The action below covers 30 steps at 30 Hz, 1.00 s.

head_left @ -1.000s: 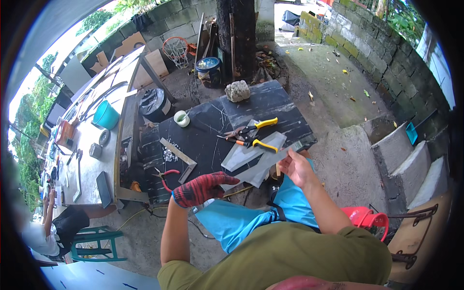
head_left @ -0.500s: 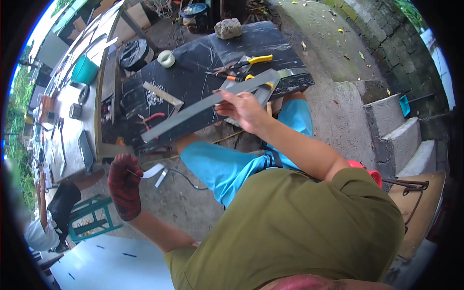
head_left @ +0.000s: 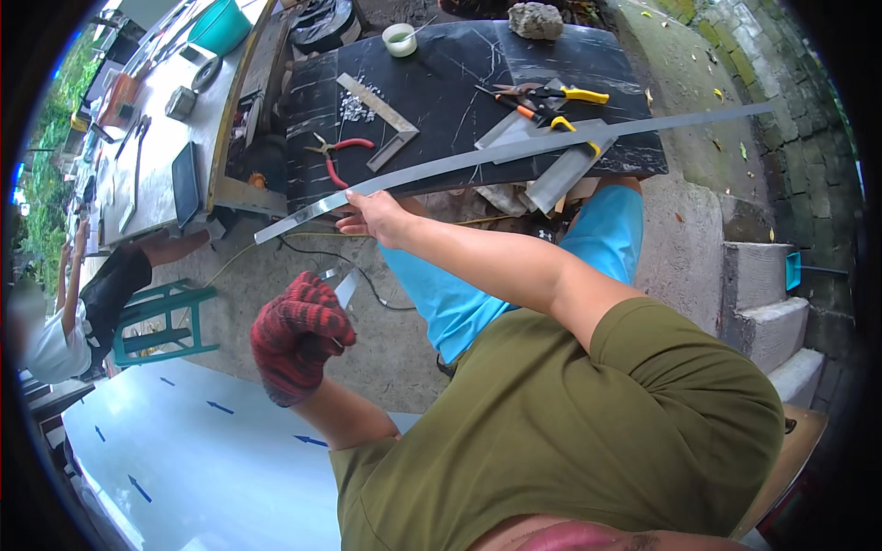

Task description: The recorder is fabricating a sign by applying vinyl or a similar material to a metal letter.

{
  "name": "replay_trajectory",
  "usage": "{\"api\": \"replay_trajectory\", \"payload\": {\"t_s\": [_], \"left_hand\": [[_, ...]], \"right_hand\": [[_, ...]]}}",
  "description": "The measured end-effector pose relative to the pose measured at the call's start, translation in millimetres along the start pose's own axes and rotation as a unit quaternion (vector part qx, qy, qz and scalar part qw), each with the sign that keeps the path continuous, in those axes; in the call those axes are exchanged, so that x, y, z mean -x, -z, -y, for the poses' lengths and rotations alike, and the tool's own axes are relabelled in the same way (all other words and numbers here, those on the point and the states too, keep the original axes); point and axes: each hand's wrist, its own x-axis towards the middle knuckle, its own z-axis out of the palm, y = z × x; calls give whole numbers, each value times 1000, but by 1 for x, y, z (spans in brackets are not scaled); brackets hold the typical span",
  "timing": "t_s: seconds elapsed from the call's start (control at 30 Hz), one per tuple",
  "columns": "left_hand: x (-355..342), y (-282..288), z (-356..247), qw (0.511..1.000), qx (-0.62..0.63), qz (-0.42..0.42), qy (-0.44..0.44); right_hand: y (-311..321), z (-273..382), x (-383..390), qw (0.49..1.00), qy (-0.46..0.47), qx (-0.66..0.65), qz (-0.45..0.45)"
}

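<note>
A long, thin metal strip (head_left: 469,159) lies slantwise across the near side of the black marble-patterned table (head_left: 450,78), its far end sticking out past the right edge. My bare right hand (head_left: 375,217) pinches the strip near its left end, thumb above and fingers below. My left hand (head_left: 301,338), in a red and black knit glove, is closed in the air below the strip's left end; what it may hold is hidden. Red-handled pliers (head_left: 333,158) and a square (head_left: 378,119) lie beyond the strip. Yellow-handled snips (head_left: 556,93) and an orange-and-yellow-handled tool (head_left: 542,115) rest farther right.
A stone (head_left: 536,21) and a roll of tape (head_left: 400,39) sit at the table's back. A workbench (head_left: 170,147) with a teal basin (head_left: 219,28) stands left, with another person near it. A green stool (head_left: 165,321) and a pale sheet (head_left: 202,441) are lower left; concrete steps (head_left: 772,303) rise right.
My right hand has gone from the strip's middle to near its left end. The strip now reaches well past the table's right edge. My gloved left hand has come rightward, and the view has shifted.
</note>
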Motion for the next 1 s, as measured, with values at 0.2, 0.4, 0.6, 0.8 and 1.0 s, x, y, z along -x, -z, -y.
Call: {"api": "replay_trajectory", "payload": {"t_s": [0.2,0.4,0.6,0.8,1.0], "left_hand": [[-1,-18,8,998,31,-20,46],[-12,-18,16,997,57,14,55],[-29,-30,12,995,46,42,73],[-40,-40,17,991,71,92,65],[-45,-50,17,974,127,103,156]], "right_hand": [[-23,-26,-24,999,-39,-15,8],[-40,-23,-32,998,-50,-13,21],[-31,-12,-25,996,-79,28,30],[-20,-9,-18,994,-100,19,41],[2,5,3,984,-155,56,64]]}}
